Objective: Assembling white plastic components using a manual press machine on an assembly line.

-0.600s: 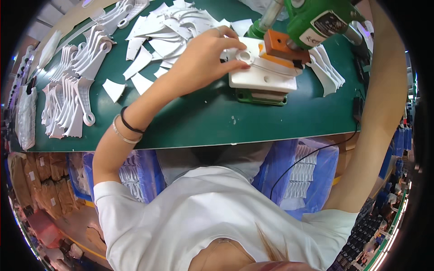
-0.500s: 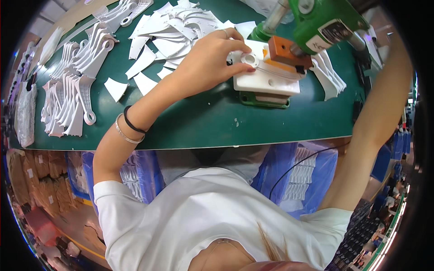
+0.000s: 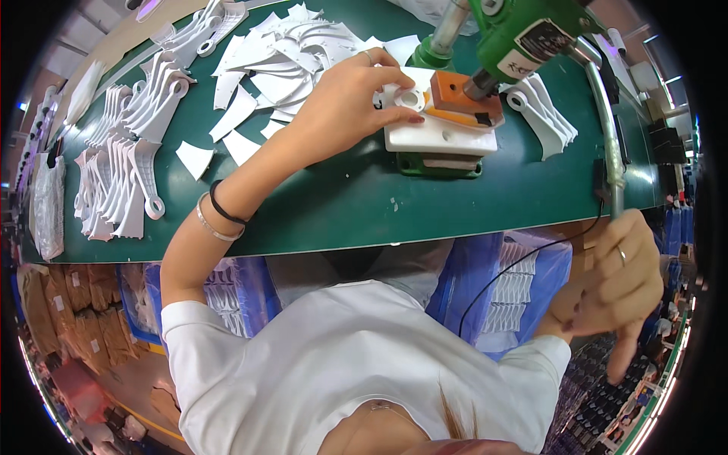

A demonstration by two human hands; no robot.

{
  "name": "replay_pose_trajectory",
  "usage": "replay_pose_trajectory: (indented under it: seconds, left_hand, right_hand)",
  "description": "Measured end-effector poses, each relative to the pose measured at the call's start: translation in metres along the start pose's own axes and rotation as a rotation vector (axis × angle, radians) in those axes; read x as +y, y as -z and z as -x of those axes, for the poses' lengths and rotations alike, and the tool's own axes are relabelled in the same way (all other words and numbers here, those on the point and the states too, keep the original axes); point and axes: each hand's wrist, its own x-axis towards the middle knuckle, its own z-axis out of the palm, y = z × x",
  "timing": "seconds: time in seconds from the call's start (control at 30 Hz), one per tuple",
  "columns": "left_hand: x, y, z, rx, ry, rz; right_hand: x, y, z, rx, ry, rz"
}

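At the green press (image 3: 497,38), the left hand (image 3: 349,95) pinches a white ring (image 3: 400,96) between thumb and finger; the right hand (image 3: 622,277) curls around the lever (image 3: 609,140) end.

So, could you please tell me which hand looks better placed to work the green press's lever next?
Probably the right: the right hand is at the lower end of the lever, while the left hand is well away from it, at the white ring.
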Motion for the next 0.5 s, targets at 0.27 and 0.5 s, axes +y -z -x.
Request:
replay_pose_trajectory:
  seconds: [0.27,0.5]
  left_hand:
    - [0.005,-0.001,-0.002,-0.032,0.072,0.016]
    - [-0.004,-0.006,0.003,0.060,-0.028,-0.033]
  right_hand:
    - [-0.012,-0.034,0.016,-0.074,-0.389,0.510]
    - [0.001,-0.006,0.009,0.755,-0.071,0.117]
